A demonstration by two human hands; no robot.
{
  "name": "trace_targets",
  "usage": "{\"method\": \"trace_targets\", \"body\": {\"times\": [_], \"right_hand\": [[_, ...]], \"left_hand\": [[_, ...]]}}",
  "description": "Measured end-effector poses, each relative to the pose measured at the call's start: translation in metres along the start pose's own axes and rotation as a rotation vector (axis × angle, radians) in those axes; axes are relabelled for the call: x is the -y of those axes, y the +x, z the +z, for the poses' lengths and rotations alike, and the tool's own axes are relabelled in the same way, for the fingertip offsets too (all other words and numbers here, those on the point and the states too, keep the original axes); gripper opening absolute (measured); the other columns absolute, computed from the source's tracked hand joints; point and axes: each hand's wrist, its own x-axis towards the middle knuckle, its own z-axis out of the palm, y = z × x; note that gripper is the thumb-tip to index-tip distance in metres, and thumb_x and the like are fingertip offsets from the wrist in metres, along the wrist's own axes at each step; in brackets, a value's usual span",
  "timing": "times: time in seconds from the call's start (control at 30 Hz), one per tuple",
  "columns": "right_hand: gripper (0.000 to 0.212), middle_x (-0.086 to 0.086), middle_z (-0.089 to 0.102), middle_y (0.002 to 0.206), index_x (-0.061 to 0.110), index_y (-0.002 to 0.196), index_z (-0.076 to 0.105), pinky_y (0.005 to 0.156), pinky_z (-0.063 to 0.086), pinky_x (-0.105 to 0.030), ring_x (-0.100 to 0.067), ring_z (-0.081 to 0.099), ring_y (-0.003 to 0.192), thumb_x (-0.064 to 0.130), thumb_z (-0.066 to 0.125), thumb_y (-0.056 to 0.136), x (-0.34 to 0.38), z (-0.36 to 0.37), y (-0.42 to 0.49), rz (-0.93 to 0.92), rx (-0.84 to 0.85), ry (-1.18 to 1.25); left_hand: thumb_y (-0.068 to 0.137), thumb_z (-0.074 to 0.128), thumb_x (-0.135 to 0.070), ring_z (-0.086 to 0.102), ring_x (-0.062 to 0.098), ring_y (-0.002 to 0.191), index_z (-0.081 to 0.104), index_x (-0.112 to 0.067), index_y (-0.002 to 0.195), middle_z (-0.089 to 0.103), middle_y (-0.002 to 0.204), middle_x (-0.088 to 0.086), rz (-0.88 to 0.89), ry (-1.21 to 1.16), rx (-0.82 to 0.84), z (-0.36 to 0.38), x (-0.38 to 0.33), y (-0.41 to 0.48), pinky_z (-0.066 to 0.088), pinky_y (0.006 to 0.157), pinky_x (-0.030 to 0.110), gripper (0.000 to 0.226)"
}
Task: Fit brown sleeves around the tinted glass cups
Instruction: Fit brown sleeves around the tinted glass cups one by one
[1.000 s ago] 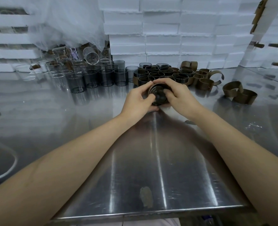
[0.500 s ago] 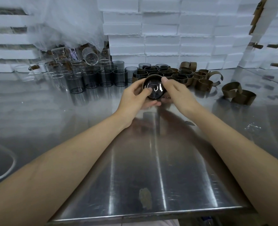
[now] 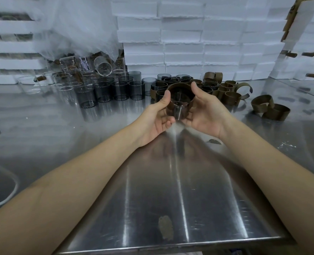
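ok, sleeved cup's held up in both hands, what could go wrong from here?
1. The tinted cup is held between left hand and right hand over the steel table; a slipped grip would likely drop glass on metal.
2. The brown sleeve shows a gap at the front, so it may not be closed and could slide off.
3. Sleeved cups are packed close behind; setting this one down could knock them.

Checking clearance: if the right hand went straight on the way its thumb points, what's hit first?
Probably the cluster of sleeved cups beyond the right hand, which grips the held cup. The gap is hard to judge.
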Motion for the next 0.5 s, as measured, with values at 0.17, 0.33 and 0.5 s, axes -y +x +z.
{"method": "trace_targets", "body": {"times": [0.17, 0.33, 0.5], "right_hand": [[0.037, -0.008, 0.062, 0.130, 0.022, 0.119, 0.066, 0.103, 0.046, -0.038, -0.024, 0.060, 0.119, 0.038, 0.064, 0.086, 0.0005, 0.0011, 0.0012, 0.049, -0.019, 0.268], [0.016, -0.012, 0.069, 0.119, 0.024, 0.097, 0.074, 0.093, 0.052, -0.043, -0.031, 0.064, 0.111, 0.031, 0.063, 0.086, 0.0012, 0.0019, 0.0046, 0.095, -0.009, 0.413], [0.019, -0.014, 0.068, 0.118, 0.017, 0.089, 0.079, 0.091, 0.055, -0.042, -0.032, 0.065, 0.110, 0.026, 0.062, 0.084, 0.0041, 0.0021, 0.0025, 0.104, 0.044, 0.483]], "left_hand": [[0.072, 0.067, -0.049, 0.046, 0.001, 0.042, 0.064, -0.015, 0.096, 0.065, 0.069, -0.005, -0.036, -0.042, 0.003, 0.0019, 0.0000, 0.0023, 0.041, 0.042, 0.010, 0.042], [0.094, 0.055, -0.041, 0.042, 0.000, 0.037, 0.058, -0.017, 0.102, 0.063, 0.057, -0.012, -0.039, -0.097, 0.012, 0.0032, -0.0004, 0.0037, 0.036, 0.038, 0.006, 0.026], [0.095, 0.053, -0.036, 0.041, 0.000, 0.038, 0.058, -0.017, 0.105, 0.057, 0.055, -0.013, 0.008, -0.119, 0.039, 0.0039, -0.0001, 0.0044, 0.036, 0.040, 0.006, 0.022]]}}
